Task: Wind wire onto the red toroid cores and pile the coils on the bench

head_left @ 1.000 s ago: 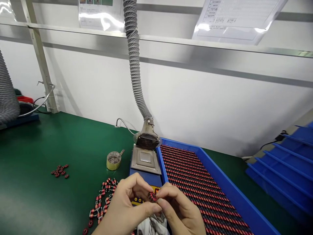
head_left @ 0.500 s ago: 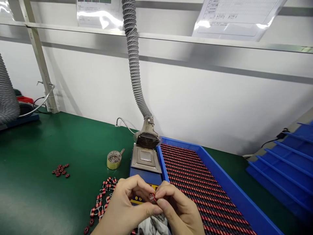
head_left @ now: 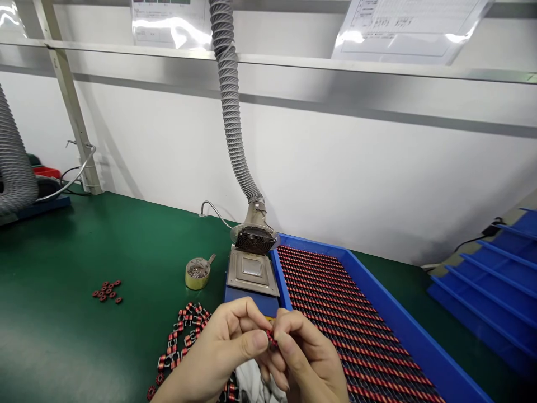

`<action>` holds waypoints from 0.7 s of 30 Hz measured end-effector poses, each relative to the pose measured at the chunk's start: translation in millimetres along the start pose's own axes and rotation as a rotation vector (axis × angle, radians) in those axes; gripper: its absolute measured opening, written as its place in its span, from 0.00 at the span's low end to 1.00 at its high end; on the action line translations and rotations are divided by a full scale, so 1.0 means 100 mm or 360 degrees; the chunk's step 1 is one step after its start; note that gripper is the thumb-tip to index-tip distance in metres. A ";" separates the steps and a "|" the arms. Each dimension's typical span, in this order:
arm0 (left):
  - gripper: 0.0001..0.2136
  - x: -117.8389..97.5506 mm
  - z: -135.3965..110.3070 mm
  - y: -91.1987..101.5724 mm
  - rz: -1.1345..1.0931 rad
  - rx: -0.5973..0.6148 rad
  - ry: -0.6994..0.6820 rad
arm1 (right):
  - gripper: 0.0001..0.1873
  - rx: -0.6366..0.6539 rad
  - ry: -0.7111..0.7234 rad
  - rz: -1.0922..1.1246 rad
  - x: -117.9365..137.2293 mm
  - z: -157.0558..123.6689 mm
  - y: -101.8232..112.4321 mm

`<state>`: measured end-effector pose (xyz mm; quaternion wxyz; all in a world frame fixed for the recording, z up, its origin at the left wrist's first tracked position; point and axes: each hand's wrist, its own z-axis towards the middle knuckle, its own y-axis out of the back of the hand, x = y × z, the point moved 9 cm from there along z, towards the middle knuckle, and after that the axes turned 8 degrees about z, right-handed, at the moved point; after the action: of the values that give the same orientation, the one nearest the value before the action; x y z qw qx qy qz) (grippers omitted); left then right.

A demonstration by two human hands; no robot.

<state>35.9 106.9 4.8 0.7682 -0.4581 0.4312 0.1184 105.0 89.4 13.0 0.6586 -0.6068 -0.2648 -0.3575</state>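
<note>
Between the fingertips of both hands is a small red wire-wound ring coil [head_left: 272, 337], mostly covered by the fingers. My left hand [head_left: 235, 347] pinches it from the left with thumb and forefinger. From the other side my right hand [head_left: 308, 352] grips it, thumb and forefinger closed on its edge. Beneath the hands lies a crumpled whitish cloth [head_left: 254, 380]. A loose pile of red coils with wire leads [head_left: 184, 330] spreads left of my left hand, partly hidden by it.
Ahead stands a solder pot [head_left: 251, 267] under a fume hood with a grey hose [head_left: 230, 112]. A round tin [head_left: 197, 274] sits left of it. Rows of coils fill a blue tray [head_left: 403, 313] at right. Several dark red rings [head_left: 107, 292] lie left; blue stacked trays [head_left: 495, 280] stand far right.
Both hands have turned the coil between the fingertips and shifted slightly right. My left thumb has lifted higher, and my right fingers now cover more of the coil.
</note>
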 end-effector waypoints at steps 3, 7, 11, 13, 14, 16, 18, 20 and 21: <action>0.17 -0.03 -0.02 -0.01 0.0030 -0.0074 0.0054 | 0.16 -0.0022 0.0007 0.0076 0.00 0.01 -0.01; 0.18 -0.04 -0.04 -0.01 0.0032 -0.0096 0.0064 | 0.16 0.0014 0.0039 0.0119 0.01 0.00 -0.04; 0.17 -0.03 -0.03 0.01 0.0037 -0.0095 0.0053 | 0.16 0.0008 0.0061 0.0114 0.02 0.00 -0.05; 0.16 -0.02 -0.02 0.01 0.0040 -0.0071 0.0042 | 0.16 -0.0015 0.0074 0.0117 0.03 0.00 -0.03; 0.16 -0.02 -0.02 0.01 0.0028 -0.0044 0.0023 | 0.16 -0.0026 0.0084 0.0116 0.03 0.00 -0.02; 0.14 -0.02 -0.02 -0.01 -0.0006 0.0019 -0.0025 | 0.16 -0.0043 0.0104 0.0098 0.02 0.00 0.00; 0.12 -0.01 -0.03 -0.01 -0.0027 0.0055 -0.0059 | 0.17 -0.0047 0.0102 0.0057 0.01 0.00 0.01; 0.11 -0.01 -0.04 0.01 -0.0016 0.0045 -0.0061 | 0.17 -0.0050 0.0073 0.0017 -0.01 -0.01 0.02; 0.10 -0.01 -0.05 0.01 -0.0005 0.0041 -0.0057 | 0.16 -0.0057 0.0057 0.0007 -0.02 -0.01 0.03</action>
<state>32.1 103.9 3.4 0.7818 -0.4467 0.4182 0.1199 106.2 88.3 9.8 0.6530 -0.6127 -0.2452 -0.3716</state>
